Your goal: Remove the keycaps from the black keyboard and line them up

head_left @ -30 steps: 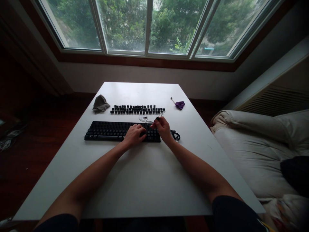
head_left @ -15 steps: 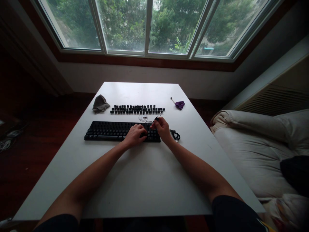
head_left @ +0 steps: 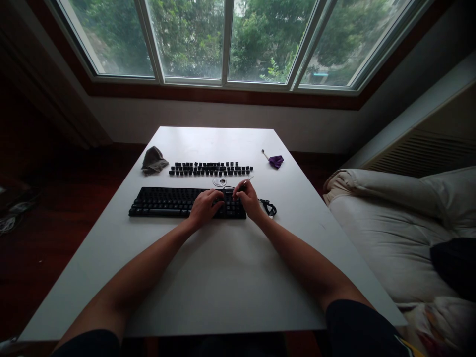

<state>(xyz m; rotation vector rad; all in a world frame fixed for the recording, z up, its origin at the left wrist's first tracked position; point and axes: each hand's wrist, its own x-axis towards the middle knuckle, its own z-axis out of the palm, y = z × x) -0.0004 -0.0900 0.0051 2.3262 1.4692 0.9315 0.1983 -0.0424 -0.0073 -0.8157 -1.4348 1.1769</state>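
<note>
A black keyboard (head_left: pixel 167 202) lies across the middle of the white table (head_left: pixel 223 277). My left hand (head_left: pixel 204 207) rests curled on the keyboard's right part, fingers pressed on the keys. My right hand (head_left: pixel 248 199) is pinched on a thin wire keycap puller (head_left: pixel 246 179) at the keyboard's upper right corner. Beyond the keyboard, loose black keycaps (head_left: pixel 210 169) are laid out in rows. A small round clear disc (head_left: pixel 219 182) lies between the keycaps and the keyboard.
A crumpled grey cloth (head_left: pixel 153 160) sits at the far left of the table, a purple brush-like thing (head_left: pixel 275 160) at the far right. The keyboard's black cable (head_left: pixel 268 207) is coiled right of my right hand. A white sofa (head_left: pixel 394 233) stands on the right.
My right hand has dropped slightly toward the keyboard with the puller. My left hand has stretched its fingers a little further right along the keys.
</note>
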